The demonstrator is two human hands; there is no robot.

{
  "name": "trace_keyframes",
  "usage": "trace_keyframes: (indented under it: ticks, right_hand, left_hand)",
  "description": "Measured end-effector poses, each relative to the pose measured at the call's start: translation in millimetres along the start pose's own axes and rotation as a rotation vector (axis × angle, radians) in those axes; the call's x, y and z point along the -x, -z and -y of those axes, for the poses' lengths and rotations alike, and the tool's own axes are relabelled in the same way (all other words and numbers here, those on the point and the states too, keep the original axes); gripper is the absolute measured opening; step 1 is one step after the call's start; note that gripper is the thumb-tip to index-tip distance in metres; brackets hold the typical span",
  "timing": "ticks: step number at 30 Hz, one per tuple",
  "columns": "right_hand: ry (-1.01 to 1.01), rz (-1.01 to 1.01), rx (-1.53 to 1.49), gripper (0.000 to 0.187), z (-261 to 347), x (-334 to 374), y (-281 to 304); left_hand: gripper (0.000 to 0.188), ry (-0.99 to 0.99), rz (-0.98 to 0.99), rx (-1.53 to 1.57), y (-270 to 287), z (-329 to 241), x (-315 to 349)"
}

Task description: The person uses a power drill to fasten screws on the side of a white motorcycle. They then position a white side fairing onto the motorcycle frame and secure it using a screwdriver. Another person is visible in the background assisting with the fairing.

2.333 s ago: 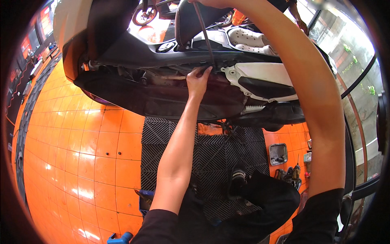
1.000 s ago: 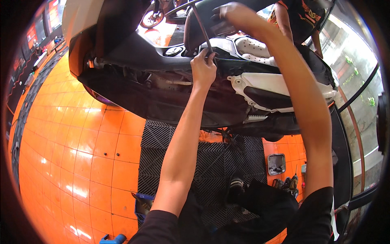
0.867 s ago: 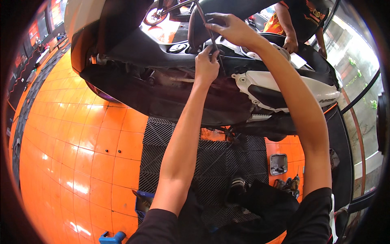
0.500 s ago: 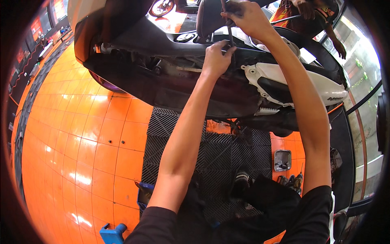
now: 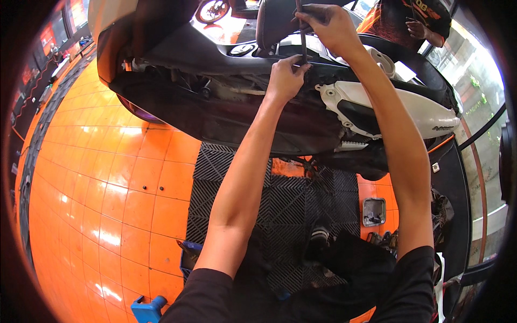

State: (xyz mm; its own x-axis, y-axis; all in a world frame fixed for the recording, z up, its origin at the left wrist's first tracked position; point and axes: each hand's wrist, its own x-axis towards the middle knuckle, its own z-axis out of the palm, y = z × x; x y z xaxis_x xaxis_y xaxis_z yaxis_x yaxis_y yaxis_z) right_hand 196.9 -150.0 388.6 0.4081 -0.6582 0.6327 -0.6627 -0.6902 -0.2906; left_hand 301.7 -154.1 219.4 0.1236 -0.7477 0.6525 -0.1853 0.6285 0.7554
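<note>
A scooter (image 5: 215,59) with black bodywork and white side panels (image 5: 398,107) lies across the upper part of the view. My right hand (image 5: 326,24) grips the upper end of a thin dark rod-like tool (image 5: 302,40) that stands upright over the scooter's body. My left hand (image 5: 285,78) pinches the lower end of that tool where it meets the bodywork. Both forearms reach up from the lower edge.
The floor is glossy orange tile (image 5: 107,188) with a black grid mat (image 5: 291,215) under the scooter. A blue object (image 5: 145,309) lies near the lower edge. A small tray (image 5: 374,211) sits at the right. Another person (image 5: 420,21) stands at the upper right.
My right hand came down from the top edge onto the tool. Both hands, with the tool, now sit farther right and higher in the view.
</note>
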Motion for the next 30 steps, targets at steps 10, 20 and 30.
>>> trace_keyframes:
  ticks: [10,20,30]
  right_hand:
    - [0.386,-0.486,0.475,0.048,73,-2,-1]
    - [0.365,0.201,0.941,0.025,40,-99,54]
    - [0.394,0.613,0.879,0.033,63,-123,107]
  left_hand:
    - [0.021,-0.007,-0.19,-0.021,-2,-9,4]
    - [0.019,-0.105,-0.124,-0.037,-26,-20,3]
    - [0.02,-0.087,-0.055,-0.001,-19,-4,-2]
